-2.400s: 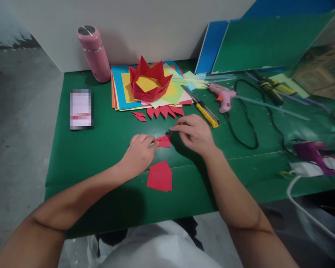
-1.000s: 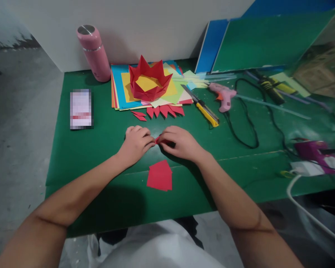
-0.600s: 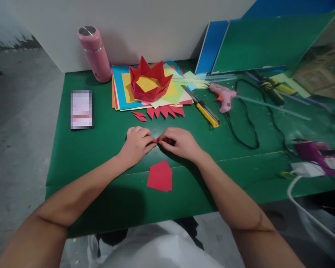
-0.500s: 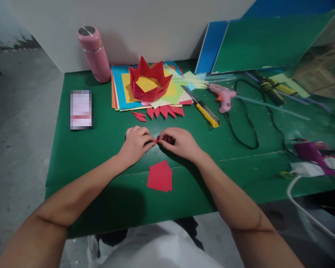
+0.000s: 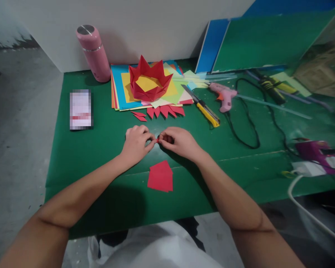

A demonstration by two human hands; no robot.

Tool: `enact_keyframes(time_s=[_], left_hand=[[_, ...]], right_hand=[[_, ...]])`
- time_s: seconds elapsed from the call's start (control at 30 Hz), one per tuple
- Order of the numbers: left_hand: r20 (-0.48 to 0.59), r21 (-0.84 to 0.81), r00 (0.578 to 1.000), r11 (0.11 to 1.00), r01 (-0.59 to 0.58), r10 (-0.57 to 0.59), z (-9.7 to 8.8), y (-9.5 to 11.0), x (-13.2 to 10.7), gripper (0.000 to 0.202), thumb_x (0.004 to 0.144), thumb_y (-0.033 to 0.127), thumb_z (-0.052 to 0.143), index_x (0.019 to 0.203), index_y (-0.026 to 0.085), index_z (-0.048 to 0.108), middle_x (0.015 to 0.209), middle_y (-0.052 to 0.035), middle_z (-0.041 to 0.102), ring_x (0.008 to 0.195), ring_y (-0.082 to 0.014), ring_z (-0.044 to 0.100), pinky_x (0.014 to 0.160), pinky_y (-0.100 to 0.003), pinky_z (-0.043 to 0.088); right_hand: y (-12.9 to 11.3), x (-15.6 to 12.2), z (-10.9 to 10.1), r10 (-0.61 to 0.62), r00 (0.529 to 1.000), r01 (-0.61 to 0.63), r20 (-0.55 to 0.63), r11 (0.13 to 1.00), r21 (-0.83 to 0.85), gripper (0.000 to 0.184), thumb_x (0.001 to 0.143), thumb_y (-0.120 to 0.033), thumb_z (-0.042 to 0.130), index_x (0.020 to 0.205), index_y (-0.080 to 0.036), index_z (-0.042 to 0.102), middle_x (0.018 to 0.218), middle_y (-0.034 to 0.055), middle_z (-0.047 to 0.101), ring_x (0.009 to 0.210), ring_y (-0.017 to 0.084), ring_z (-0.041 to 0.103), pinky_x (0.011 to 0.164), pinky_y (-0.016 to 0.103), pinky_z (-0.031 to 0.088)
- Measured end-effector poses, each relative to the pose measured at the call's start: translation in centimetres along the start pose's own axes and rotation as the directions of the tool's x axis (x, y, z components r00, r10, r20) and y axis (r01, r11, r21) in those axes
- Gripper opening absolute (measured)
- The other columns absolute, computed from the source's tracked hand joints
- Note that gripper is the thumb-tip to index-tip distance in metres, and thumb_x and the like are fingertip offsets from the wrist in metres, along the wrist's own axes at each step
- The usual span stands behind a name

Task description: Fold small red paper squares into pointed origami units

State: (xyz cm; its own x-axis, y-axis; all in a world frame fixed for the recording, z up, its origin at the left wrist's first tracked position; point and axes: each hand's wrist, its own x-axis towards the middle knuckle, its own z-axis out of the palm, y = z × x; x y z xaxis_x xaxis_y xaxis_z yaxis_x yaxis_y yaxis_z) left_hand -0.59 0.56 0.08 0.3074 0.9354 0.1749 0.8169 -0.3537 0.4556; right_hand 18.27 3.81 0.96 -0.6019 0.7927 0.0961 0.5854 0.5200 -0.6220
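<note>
Between my two hands is a small piece of red paper (image 5: pixel 157 140), mostly hidden by the fingers. My left hand (image 5: pixel 137 144) pinches its left end with thumb and fingertips, and my right hand (image 5: pixel 180 143) pinches the right end. Just below them on the table lie several red paper squares (image 5: pixel 160 176), loosely stacked. Above the hands is a row of folded red paper points (image 5: pixel 166 111), with a few more folded pieces (image 5: pixel 139 116) to its left. A red folded-paper ring with pointed tips (image 5: pixel 150 83) stands on a stack of coloured paper (image 5: pixel 118 89).
A pink flask (image 5: pixel 93 54) stands at the back left, above a blurred-out flat object (image 5: pixel 80 109). Right of the paper lie a yellow utility knife (image 5: pixel 208 113) and a pink glue gun (image 5: pixel 225 98) with its black cord. A white power strip (image 5: pixel 308 168) sits at the right edge.
Hardly anything differs. The fingertips have shifted very slightly around the red paper, and the whole view has moved a touch.
</note>
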Motion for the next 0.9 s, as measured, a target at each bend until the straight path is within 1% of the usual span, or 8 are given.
enact_keyframes(time_s=[0.2,0.4,0.67,0.9], left_hand=[[-0.012,0.011,1.0,1.0,0.019,-0.019,0.13,0.27,-0.04,0.014,0.086,0.032,0.061,0.08,0.022,0.068,0.088,-0.004,0.058,0.086,-0.0211,0.049,0.074,-0.036,0.033],[-0.03,0.041,0.999,0.999,0.029,-0.028,0.34,0.27,-0.19,0.014,0.086,0.032,0.06,0.082,0.022,0.068,0.091,-0.0052,0.056,0.088,-0.0225,0.048,0.075,-0.037,0.035],[0.01,0.073,0.999,0.997,0.035,-0.036,0.03,0.54,-0.08,0.017,0.089,0.032,0.056,0.084,0.02,0.068,0.096,-0.0065,0.056,0.09,-0.0234,0.049,0.076,-0.039,0.036],[-0.024,0.034,1.0,0.999,0.001,0.0,0.21,0.24,-0.3,0.013,0.088,0.03,0.057,0.089,0.022,0.067,0.097,-0.0059,0.057,0.093,-0.0237,0.049,0.078,-0.039,0.036]], right_hand=[[0.04,0.09,0.08,0.018,1.0,-0.018,0.003,1.0,0.013,0.006,0.079,-0.019,0.061,0.073,-0.018,0.06,0.065,-0.0003,0.057,0.06,0.012,0.05,0.057,0.024,0.034],[0.08,0.17,0.18,0.015,1.0,-0.015,-0.001,1.0,0.014,0.007,0.079,-0.02,0.06,0.073,-0.019,0.06,0.064,-0.0003,0.056,0.06,0.012,0.049,0.057,0.024,0.034],[-0.11,0.3,0.15,0.018,1.0,-0.018,0.011,1.0,0.008,0.007,0.077,-0.016,0.061,0.071,-0.018,0.059,0.062,-0.0011,0.053,0.06,0.012,0.048,0.057,0.024,0.033],[0.05,0.23,0.24,0.009,1.0,-0.009,0.006,0.999,0.031,0.005,0.077,-0.017,0.06,0.072,-0.018,0.059,0.063,-0.0008,0.054,0.06,0.012,0.048,0.058,0.024,0.034]])
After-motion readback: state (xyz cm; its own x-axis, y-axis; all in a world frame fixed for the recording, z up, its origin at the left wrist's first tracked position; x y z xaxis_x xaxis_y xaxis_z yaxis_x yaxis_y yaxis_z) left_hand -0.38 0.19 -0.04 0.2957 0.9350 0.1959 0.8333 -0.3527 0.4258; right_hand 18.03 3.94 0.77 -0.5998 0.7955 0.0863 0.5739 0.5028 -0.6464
